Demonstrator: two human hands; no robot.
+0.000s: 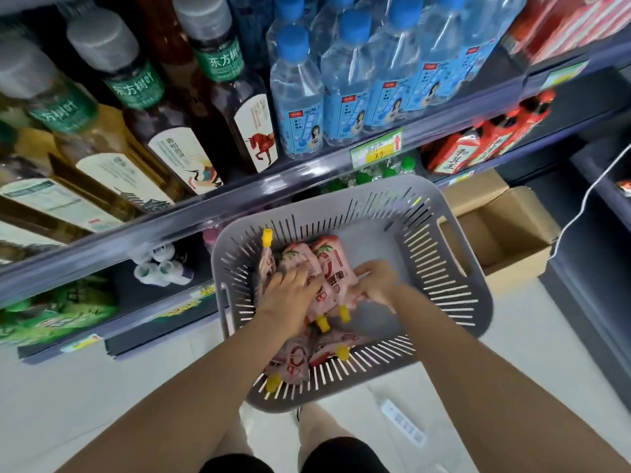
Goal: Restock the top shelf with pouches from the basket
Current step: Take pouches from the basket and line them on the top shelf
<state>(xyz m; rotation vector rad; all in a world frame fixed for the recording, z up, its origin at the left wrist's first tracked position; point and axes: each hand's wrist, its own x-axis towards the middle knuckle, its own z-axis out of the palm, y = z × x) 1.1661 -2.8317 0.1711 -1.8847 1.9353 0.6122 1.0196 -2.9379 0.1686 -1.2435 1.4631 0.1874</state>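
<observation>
Pink pouches (316, 278) heaped in basket (454, 268) — my left grip (290, 288) flat on top, right grip (377, 283) clamped on pouch edge, gathering for shelf.

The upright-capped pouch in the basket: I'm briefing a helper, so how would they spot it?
Find the grey slotted basket on the floor below the shelves. At its far left inside wall lies one pink pouch, beside the left hand. Unlike its neighbours, its yellow cap points toward the shelves.

This is a shop, probably a small grocery. The shelf rail (239, 196) carries a price tag (375, 148); above the rail stand rows of tea bottles (177, 107) and water bottles (297, 93), below it more packaged goods.
</observation>
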